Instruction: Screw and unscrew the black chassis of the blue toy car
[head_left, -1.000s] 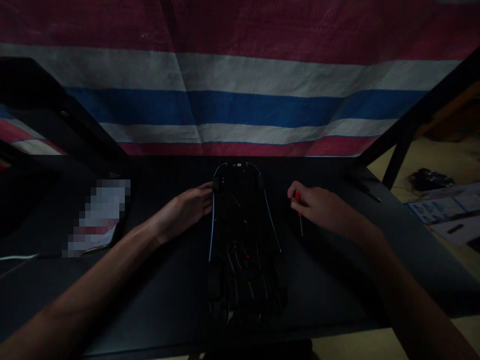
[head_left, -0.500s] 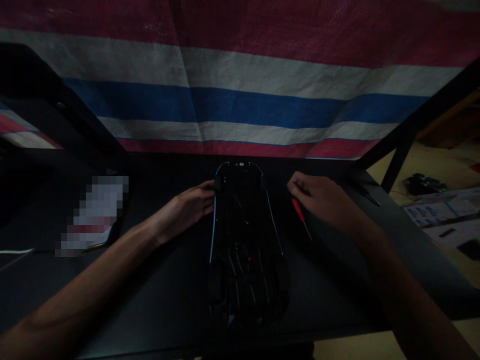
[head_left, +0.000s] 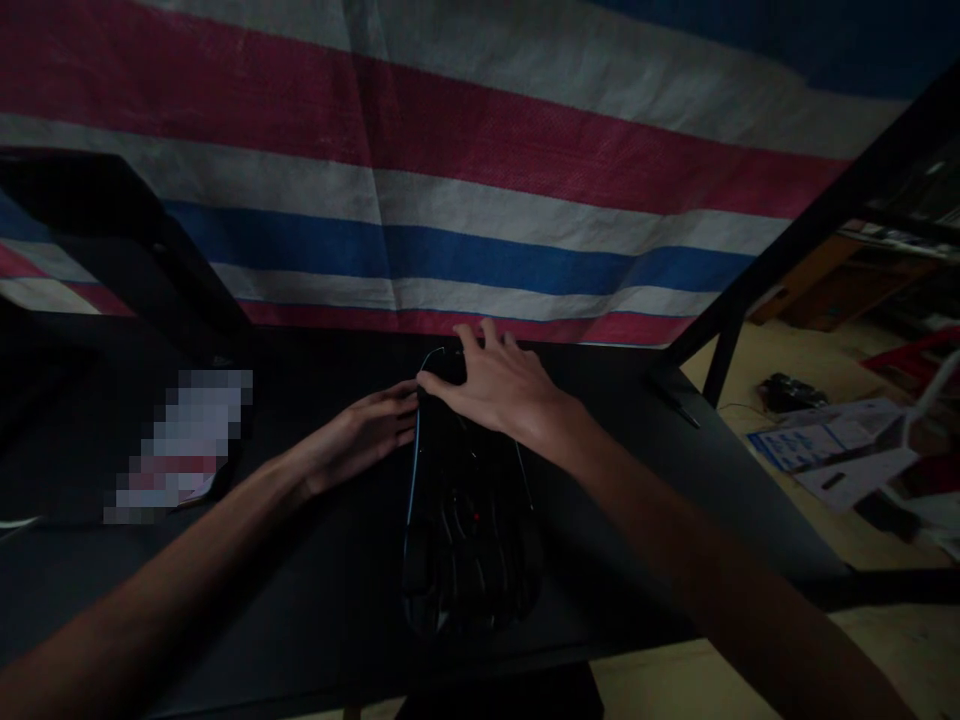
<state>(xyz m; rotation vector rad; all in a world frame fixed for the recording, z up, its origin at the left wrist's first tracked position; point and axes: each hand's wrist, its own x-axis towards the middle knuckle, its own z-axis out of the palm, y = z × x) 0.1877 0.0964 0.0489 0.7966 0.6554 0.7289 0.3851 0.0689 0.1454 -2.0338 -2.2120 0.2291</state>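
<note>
Lying already turned wheels-up on the flat black table [head_left: 322, 610], the long, black, blue-edged toy car [head_left: 476, 560] seems unopened underneath, though shadow hides what remains; the grip of the right hand [head_left: 510, 388] is spread over its far end, the left hand [head_left: 364, 430] touches its side, grip impossible to tell

The right hand [head_left: 501, 385] let go of a red screwdriver and moved, spread open, over the end of the toy car [head_left: 476, 560] nearest the bench's [head_left: 315, 600] far edge.
</note>
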